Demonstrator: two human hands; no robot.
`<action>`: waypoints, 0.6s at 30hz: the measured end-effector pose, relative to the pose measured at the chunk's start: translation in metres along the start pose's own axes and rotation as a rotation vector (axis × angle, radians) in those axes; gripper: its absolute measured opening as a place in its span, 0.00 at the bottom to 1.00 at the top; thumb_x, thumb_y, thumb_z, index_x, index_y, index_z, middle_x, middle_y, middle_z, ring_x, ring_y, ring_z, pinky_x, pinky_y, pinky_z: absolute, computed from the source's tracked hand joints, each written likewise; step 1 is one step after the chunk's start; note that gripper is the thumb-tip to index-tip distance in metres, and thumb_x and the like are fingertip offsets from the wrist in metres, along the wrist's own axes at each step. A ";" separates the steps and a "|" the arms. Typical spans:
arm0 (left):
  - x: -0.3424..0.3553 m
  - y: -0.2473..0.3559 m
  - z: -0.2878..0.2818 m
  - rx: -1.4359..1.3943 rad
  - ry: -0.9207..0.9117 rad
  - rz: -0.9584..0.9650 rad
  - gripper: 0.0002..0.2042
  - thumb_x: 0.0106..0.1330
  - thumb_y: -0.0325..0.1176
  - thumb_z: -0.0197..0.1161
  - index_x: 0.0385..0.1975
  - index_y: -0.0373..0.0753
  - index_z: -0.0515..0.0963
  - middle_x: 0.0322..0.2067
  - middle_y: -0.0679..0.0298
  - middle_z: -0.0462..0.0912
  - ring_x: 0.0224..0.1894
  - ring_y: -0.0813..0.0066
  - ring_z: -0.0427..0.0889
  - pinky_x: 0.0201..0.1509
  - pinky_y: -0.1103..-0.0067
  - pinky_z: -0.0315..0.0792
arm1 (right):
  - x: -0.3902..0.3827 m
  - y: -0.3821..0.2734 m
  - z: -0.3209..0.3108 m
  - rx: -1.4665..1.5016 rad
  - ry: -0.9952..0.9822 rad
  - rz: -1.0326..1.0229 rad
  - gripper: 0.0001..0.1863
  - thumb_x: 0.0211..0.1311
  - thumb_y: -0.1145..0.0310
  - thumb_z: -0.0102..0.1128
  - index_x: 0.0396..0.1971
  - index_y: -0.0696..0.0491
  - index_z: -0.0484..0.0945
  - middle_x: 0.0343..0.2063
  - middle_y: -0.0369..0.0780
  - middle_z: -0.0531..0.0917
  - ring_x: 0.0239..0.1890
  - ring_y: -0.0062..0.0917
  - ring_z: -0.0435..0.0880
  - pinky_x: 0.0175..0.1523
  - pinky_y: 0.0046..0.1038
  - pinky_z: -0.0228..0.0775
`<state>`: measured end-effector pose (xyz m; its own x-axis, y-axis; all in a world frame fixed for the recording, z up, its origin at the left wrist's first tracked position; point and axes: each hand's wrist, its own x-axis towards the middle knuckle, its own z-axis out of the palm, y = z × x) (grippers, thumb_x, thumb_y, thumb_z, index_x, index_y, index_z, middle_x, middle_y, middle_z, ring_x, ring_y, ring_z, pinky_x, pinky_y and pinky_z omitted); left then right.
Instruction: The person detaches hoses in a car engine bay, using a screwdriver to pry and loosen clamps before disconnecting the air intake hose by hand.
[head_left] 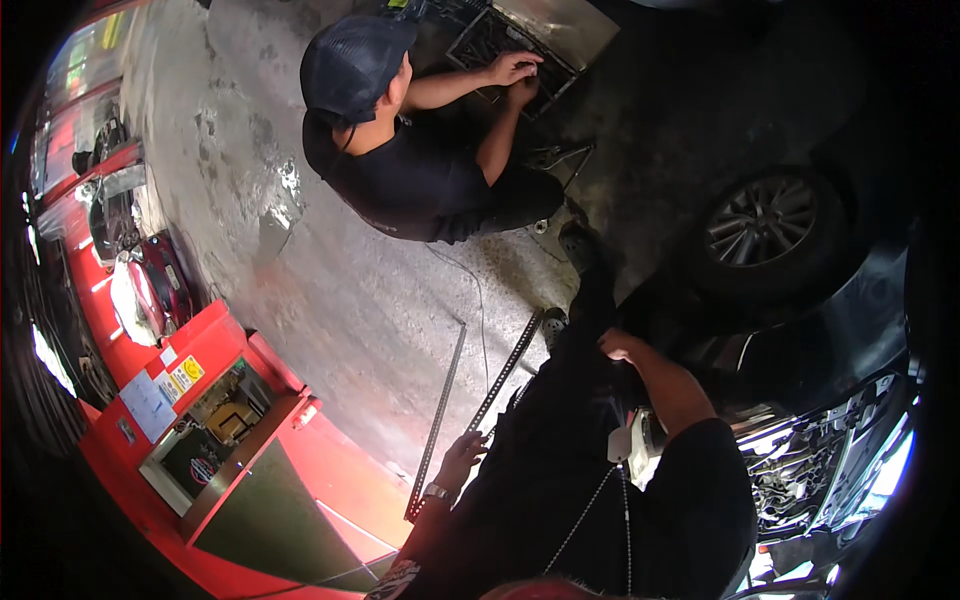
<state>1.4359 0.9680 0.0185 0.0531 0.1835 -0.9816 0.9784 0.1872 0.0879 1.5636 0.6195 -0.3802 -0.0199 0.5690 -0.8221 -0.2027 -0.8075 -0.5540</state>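
Hanging pendant [620,444], left hand [462,462] near perforated rail [501,370] edge, concrete floor [345,300] beyond

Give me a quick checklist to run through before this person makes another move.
1. Left hand free: ok, fingers loosely open; it lies beside the perforated metal bars, but contact: cannot tell.
2. Right hand empty: cannot tell; it is loosely curled near the dark-clothed leg, its palm hidden.
3. Co-worker's hands apart from the person's own: ok, they are together over a dark crate.
4. Neck chain tucked in: not ok, it hangs outside the black shirt.
5. Floor beside the bars free of cords: not ok, a thin dark cord runs there.
6. Car wheel resting on the ground: cannot tell, too dark underneath.
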 end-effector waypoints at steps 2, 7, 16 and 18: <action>0.001 0.007 0.002 0.001 -0.018 0.000 0.20 0.78 0.42 0.58 0.64 0.40 0.73 0.57 0.61 0.83 0.54 0.73 0.83 0.55 0.74 0.76 | -0.008 0.004 -0.016 0.036 -0.137 -0.146 0.21 0.55 0.66 0.65 0.49 0.57 0.86 0.45 0.52 0.88 0.51 0.48 0.86 0.56 0.40 0.77; -0.008 -0.009 -0.013 -0.009 0.061 -0.024 0.21 0.78 0.42 0.58 0.64 0.40 0.72 0.57 0.60 0.83 0.55 0.71 0.83 0.56 0.73 0.76 | -0.035 -0.070 -0.027 0.235 0.230 0.220 0.19 0.58 0.69 0.58 0.48 0.58 0.86 0.47 0.54 0.86 0.51 0.49 0.86 0.54 0.40 0.77; 0.002 0.003 0.016 0.021 -0.049 0.006 0.21 0.79 0.41 0.56 0.65 0.37 0.71 0.57 0.59 0.83 0.56 0.68 0.84 0.57 0.72 0.78 | 0.007 0.066 0.010 -0.347 -0.194 -0.216 0.17 0.61 0.67 0.59 0.44 0.61 0.86 0.44 0.48 0.88 0.45 0.35 0.88 0.52 0.38 0.78; 0.002 -0.002 0.012 0.005 -0.052 0.030 0.21 0.79 0.42 0.57 0.65 0.38 0.72 0.58 0.59 0.83 0.56 0.68 0.83 0.58 0.70 0.76 | 0.003 0.051 0.007 0.053 -0.219 -0.153 0.16 0.62 0.66 0.59 0.43 0.60 0.86 0.41 0.46 0.89 0.43 0.32 0.87 0.51 0.38 0.78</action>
<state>1.4362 0.9564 0.0144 0.0930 0.1391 -0.9859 0.9772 0.1769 0.1171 1.5465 0.5814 -0.4101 -0.1948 0.7086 -0.6782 -0.2709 -0.7034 -0.6571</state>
